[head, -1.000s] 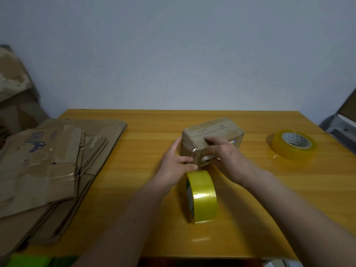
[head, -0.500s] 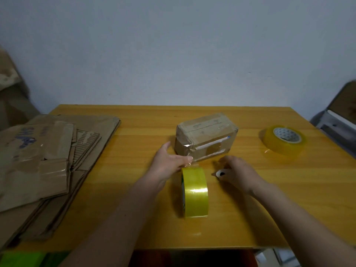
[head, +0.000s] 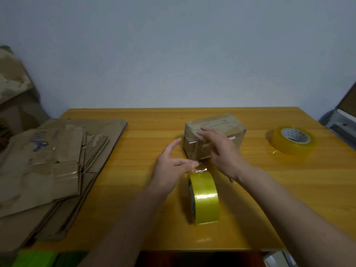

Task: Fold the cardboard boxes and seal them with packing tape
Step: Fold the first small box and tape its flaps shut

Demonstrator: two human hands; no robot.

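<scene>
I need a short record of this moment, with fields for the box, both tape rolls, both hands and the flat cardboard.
box: small cardboard box, closed, on the table
near roll: tape roll standing on edge
far roll: second tape roll lying flat, at right
left hand: left hand pinches the loose tape end
right hand: right hand, fingers straight, on the box
flat cardboard: stack at left

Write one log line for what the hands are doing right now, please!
left hand: pinches tape end off upright tape roll | right hand: fingers flat on cardboard box | spare tape roll: lies flat, untouched
</scene>
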